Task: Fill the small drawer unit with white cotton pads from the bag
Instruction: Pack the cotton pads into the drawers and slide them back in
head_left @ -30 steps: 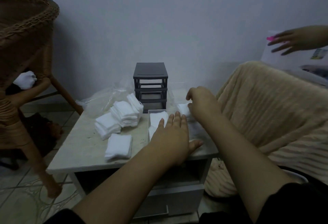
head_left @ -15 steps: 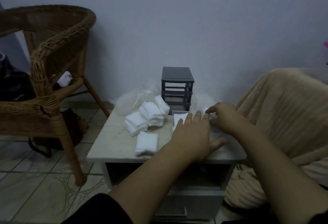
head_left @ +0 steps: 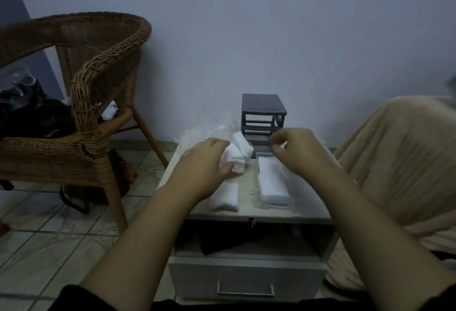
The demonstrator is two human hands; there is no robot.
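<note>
**Q:** Step in hand?
**A:** Loading. Left hand (head_left: 204, 162): fingers over the pad pile (head_left: 238, 154), grip unclear. Right hand (head_left: 296, 154): loosely curled, empty, above the pulled-out drawer (head_left: 272, 183).
**Q:** Next?
**A:** Probably pinch one stack and lay it in the drawer, under the right fingertips.

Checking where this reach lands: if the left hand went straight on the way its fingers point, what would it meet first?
Most likely the heap of white cotton pads right ahead of the left hand; the fingers look about to touch it, though depth is unclear.
</note>
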